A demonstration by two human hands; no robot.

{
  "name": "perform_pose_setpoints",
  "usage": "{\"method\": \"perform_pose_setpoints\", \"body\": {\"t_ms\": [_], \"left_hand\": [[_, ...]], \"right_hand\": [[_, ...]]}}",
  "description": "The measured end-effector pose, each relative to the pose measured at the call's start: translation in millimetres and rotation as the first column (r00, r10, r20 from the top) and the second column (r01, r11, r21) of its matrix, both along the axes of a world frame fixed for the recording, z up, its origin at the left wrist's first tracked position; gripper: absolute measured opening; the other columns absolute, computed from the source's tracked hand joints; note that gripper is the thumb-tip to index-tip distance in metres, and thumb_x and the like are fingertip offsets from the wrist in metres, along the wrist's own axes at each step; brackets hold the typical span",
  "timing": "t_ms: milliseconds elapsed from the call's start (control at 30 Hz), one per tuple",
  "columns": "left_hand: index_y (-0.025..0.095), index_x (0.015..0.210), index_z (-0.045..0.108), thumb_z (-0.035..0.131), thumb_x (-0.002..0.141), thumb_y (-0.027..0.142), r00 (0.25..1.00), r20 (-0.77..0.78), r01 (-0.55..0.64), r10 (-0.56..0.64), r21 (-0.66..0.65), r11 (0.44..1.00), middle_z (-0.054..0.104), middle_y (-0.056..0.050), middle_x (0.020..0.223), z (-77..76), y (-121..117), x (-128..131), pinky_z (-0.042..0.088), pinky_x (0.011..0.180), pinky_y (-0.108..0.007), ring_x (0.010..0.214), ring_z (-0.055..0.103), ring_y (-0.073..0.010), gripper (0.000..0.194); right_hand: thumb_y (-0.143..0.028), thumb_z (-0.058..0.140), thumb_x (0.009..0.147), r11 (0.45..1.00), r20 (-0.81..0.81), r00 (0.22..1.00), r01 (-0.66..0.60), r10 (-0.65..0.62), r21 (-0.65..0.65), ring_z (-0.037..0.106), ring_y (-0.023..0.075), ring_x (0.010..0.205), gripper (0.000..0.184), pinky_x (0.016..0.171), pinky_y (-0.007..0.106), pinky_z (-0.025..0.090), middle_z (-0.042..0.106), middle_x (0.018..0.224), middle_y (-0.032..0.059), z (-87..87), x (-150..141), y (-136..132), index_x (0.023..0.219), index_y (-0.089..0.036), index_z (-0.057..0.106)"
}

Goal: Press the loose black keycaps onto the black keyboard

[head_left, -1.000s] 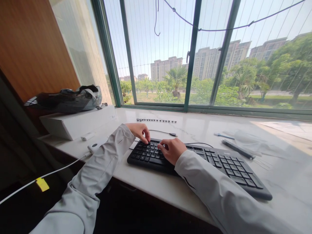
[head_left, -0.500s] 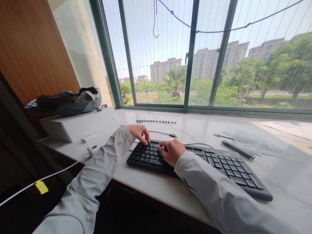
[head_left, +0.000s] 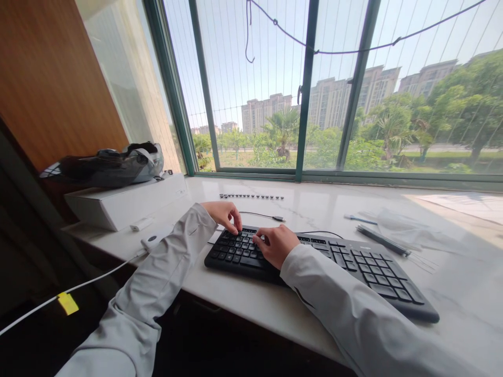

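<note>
A long black keyboard (head_left: 393, 269) lies slantwise along the front of the white marble-look sill. My left hand (head_left: 225, 213) reaches over the far edge of its left part. The thumb and fingers are bent together with their tips down at the upper keys. My right hand (head_left: 278, 243) rests on the middle of the keyboard, fingers curled and the thumb drawn in close to the letter keys. What lies between the fingertips of either hand, if anything, is too small or hidden to make out. Behind the keyboard a row of small black keycaps (head_left: 251, 197) stands in line.
A black cable with a plug (head_left: 278, 218) lies behind the keyboard. To the right are a thin blue-handled tool (head_left: 360, 219), a dark bundle of thin rods (head_left: 383, 240) and clear plastic (head_left: 404, 222). A white box (head_left: 126, 201) carrying a dark bag (head_left: 106, 165) stands left, near a white cord (head_left: 94, 274).
Both hands stay at nearly the same spots on the keyboard. The view has shifted very slightly; nothing else visibly differs.
</note>
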State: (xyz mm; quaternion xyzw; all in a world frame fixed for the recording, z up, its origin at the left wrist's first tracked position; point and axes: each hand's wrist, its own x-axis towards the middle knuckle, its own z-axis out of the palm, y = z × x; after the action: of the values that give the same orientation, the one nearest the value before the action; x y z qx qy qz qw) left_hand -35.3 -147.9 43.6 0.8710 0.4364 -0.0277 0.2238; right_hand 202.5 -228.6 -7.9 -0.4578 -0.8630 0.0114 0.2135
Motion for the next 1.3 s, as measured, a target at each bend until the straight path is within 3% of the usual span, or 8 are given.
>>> {"method": "perform_pose_setpoints", "body": {"t_ms": [1033, 1300], "left_hand": [[0.02, 0.09, 0.078, 0.075, 0.065, 0.052, 1.0, 0.023, 0.009, -0.009, 0.032, 0.999, 0.072, -0.001, 0.078, 0.0, 0.2, -0.4, 0.03, 0.053, -0.021, 0.057, 0.046, -0.0075, 0.041], [0.02, 0.087, 0.078, 0.078, 0.062, 0.051, 0.999, -0.004, -0.036, 0.036, -0.005, 0.999, 0.071, -0.001, 0.072, 2.8, -4.5, 2.0, 0.03, 0.051, -0.022, 0.056, 0.046, -0.0088, 0.04]], "right_hand": [[-0.042, 0.046, 0.091, 1.0, -0.026, 1.0, -0.014, 0.014, 0.018, 0.063, 0.0189, 0.074, 0.03, 0.073, 0.03, 0.039, 0.071, 0.071, 0.0014, -2.5, -0.5, 1.7, 0.092, -0.03, 0.073], [-0.042, 0.047, 0.09, 0.999, -0.035, 0.999, -0.025, 0.025, 0.02, 0.063, 0.0184, 0.074, 0.029, 0.077, 0.03, 0.04, 0.071, 0.073, 0.0007, -2.7, 0.1, 2.0, 0.091, -0.029, 0.073]]}}
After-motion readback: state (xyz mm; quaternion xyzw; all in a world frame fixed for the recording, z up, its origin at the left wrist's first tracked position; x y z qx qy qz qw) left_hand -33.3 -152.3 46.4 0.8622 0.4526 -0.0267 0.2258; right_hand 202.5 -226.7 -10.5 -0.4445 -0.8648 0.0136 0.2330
